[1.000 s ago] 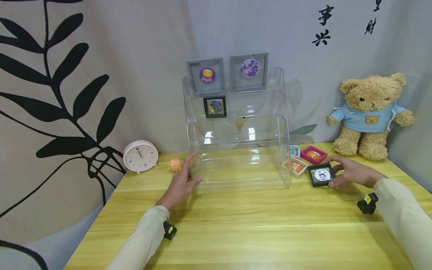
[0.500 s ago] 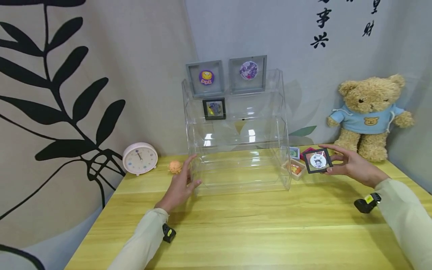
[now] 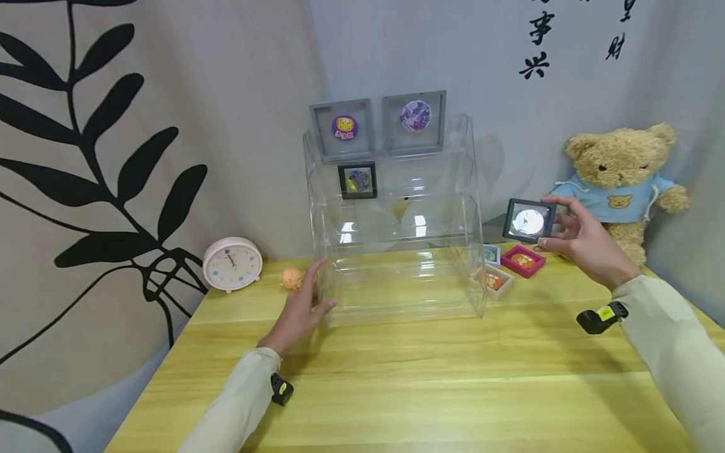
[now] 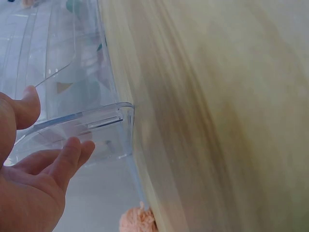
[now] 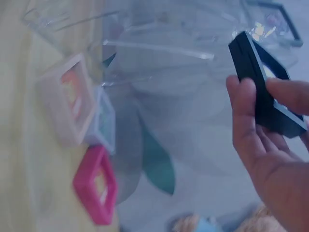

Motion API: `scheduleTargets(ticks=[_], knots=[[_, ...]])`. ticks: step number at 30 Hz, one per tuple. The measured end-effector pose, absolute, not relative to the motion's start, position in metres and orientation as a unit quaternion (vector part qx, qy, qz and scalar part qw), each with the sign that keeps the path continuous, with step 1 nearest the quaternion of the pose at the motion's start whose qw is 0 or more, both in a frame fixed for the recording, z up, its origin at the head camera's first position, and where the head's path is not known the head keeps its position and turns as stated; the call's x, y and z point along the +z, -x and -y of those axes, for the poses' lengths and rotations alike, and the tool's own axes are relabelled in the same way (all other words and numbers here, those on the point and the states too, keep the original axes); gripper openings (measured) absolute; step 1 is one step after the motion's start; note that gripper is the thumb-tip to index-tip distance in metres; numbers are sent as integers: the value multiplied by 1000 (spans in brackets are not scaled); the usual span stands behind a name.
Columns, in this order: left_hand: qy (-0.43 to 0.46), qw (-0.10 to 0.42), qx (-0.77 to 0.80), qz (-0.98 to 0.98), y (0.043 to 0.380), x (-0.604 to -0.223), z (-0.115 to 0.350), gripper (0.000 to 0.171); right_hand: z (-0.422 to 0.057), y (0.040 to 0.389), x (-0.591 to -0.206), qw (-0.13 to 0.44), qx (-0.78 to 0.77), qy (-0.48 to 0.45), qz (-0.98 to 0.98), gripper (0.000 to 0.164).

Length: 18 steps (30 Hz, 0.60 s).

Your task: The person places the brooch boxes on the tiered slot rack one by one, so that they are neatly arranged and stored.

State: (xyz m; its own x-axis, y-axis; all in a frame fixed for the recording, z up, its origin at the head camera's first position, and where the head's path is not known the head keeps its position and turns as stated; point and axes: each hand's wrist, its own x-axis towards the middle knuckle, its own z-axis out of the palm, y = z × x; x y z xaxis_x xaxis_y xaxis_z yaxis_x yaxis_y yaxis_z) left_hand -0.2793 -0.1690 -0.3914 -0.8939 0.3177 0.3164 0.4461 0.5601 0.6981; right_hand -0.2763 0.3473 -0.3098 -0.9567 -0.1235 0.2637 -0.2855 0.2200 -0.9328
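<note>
My right hand (image 3: 586, 242) pinches a small black square display frame (image 3: 529, 221) between thumb and fingers, raised above the table at the right. Light glares off the round white picture inside it; in the right wrist view its black edge (image 5: 253, 63) shows side-on. A clear tiered acrylic display rack (image 3: 402, 313) stands mid-table. My left hand (image 3: 296, 318) holds its left side, with the thumb and fingers on either side of the clear panel (image 4: 72, 116). Two grey frames (image 3: 342, 148) (image 3: 415, 143) stand on the top tier, and a small black frame (image 3: 358, 180) sits one tier below.
Right of the rack lie a magenta frame (image 3: 523, 261), a cream frame (image 3: 496, 281) and a pale blue one (image 3: 491, 254). A teddy bear (image 3: 617, 167) sits behind my right hand. At the left stand a round clock (image 3: 232, 264) and an orange ball-like object (image 3: 291, 278).
My right hand has picked the black frame up off the table, tilted it upright and raised it up and slightly left. My left hand stays at the rack's side.
</note>
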Motion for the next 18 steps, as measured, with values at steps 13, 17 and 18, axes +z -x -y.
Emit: scheduleTargets(ticks=[13, 17, 18], knots=[[213, 77, -409, 884, 279, -387, 168, 87, -306, 281, -264, 116, 604, -144, 775, 71], [212, 75, -409, 884, 279, -388, 168, 86, -287, 283, -251, 122, 586, -156, 786, 72], [211, 75, -411, 884, 280, -388, 168, 86, -282, 284, -249, 124, 577, -158, 791, 72]])
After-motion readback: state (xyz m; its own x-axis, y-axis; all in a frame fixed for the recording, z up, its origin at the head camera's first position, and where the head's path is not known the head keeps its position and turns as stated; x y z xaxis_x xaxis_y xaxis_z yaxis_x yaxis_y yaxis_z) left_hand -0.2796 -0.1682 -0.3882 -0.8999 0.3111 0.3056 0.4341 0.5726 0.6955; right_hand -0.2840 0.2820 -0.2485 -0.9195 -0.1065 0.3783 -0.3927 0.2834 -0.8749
